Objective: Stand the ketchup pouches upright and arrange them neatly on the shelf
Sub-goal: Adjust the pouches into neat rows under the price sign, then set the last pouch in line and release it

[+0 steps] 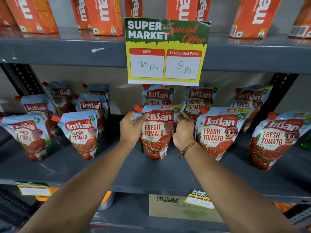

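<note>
Several light-blue and red ketchup pouches stand on the dark grey shelf [151,175]. The middle front pouch [157,133] stands upright, held by both hands. My left hand [132,127] grips its upper left edge just below the orange cap, thumb across the front. My right hand [183,130] clasps its right edge. Behind it stands another pouch [158,95]. To the left stand a front pouch [80,133] and one at the far left [25,135]. To the right stand a pouch [218,132] and a leaning pouch [276,138].
A green and yellow price sign [166,51] hangs from the upper shelf edge, over the back pouches. Orange juice cartons [104,14] stand on the shelf above. Black perforated uprights [23,79] flank the bay. A cardboard box [176,209] sits on the shelf below.
</note>
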`<state>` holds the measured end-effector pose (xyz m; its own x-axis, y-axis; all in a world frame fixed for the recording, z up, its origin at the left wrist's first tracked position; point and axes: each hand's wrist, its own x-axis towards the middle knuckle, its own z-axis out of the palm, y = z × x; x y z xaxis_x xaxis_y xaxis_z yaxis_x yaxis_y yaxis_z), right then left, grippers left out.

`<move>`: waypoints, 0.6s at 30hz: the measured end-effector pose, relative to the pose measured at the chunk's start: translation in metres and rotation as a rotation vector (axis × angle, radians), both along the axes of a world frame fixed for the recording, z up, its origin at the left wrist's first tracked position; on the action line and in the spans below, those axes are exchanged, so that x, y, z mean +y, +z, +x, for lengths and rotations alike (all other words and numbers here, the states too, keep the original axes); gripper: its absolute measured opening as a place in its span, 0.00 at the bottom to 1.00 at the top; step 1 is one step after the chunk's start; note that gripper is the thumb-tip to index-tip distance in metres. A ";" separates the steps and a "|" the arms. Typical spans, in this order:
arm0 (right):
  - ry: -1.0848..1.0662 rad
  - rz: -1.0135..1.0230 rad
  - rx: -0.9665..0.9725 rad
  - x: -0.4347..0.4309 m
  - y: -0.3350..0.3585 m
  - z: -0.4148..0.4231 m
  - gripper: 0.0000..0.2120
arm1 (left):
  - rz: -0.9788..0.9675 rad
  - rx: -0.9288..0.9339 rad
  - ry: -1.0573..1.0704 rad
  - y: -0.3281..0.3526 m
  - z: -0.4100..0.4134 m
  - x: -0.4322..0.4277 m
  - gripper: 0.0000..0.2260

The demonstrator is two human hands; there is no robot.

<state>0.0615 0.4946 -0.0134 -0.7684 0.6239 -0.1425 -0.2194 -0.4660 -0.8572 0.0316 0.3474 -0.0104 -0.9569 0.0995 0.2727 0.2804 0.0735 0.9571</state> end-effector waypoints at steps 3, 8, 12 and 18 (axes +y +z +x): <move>-0.024 0.023 -0.024 -0.004 0.000 0.001 0.09 | -0.006 0.007 -0.006 -0.002 0.000 -0.002 0.19; -0.074 0.057 -0.055 -0.009 0.001 0.005 0.09 | -0.052 0.049 -0.008 -0.001 -0.001 -0.004 0.13; -0.103 0.067 -0.039 -0.015 0.002 0.009 0.10 | -0.074 0.048 0.009 -0.001 0.002 -0.006 0.13; -0.065 0.096 -0.152 -0.029 -0.014 0.027 0.14 | -0.079 0.022 -0.035 -0.003 0.014 -0.007 0.12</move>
<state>0.0886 0.4660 -0.0275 -0.7004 0.6877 -0.1911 -0.1108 -0.3692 -0.9227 0.0458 0.3409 -0.0132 -0.9464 0.1546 0.2837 0.3051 0.1383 0.9422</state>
